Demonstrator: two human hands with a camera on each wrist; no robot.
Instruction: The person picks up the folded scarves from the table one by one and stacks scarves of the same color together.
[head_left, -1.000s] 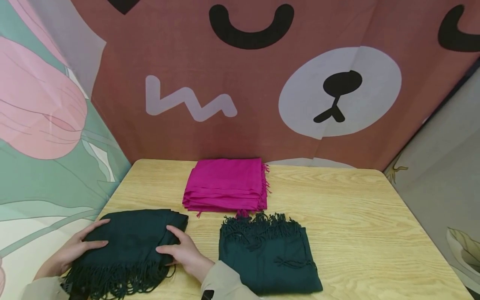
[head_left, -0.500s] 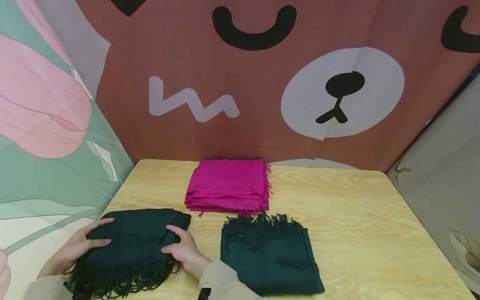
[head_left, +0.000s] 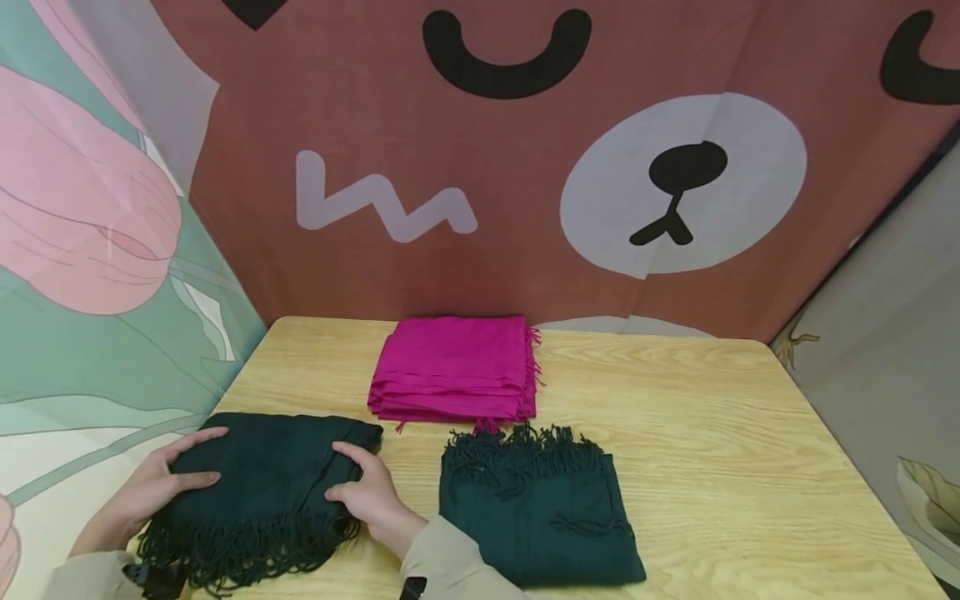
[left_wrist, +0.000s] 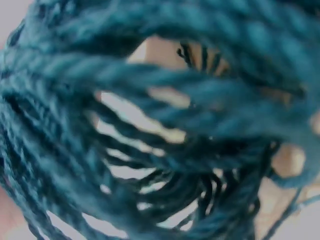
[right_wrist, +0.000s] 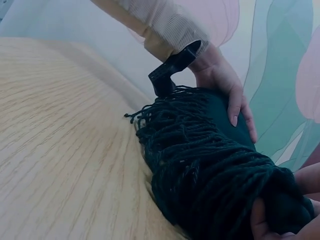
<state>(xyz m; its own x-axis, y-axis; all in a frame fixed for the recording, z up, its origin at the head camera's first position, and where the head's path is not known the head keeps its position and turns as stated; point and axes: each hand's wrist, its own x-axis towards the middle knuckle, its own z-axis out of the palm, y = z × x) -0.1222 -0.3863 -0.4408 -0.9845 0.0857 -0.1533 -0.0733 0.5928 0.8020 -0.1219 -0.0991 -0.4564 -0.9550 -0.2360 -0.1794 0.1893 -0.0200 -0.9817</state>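
Note:
A folded dark green scarf (head_left: 262,467) with a fringed near edge is at the left of the table. My left hand (head_left: 146,492) holds its left side, with the thumb and a finger over the top. At the opposite end, my right hand (head_left: 378,500) grips the folded layers, thumb on top. In the right wrist view, fingers (right_wrist: 260,220) curl round the scarf's bunched end, and the left hand (right_wrist: 222,82) lies over the far end. Twisted fringe strands (left_wrist: 150,80) fill the left wrist view and hide most of that hand.
A second folded dark green scarf (head_left: 540,533), fringe at its far edge, lies right of my right forearm. Behind them a folded magenta scarf (head_left: 453,367) sits at the back edge of the wooden table (head_left: 712,467). Printed cloth hangings (head_left: 510,275) enclose the back and sides.
The held scarf has shifted slightly away from me and to the right, its fringe drawn in a little from the front. Both hands keep their hold. The other two scarves stay put.

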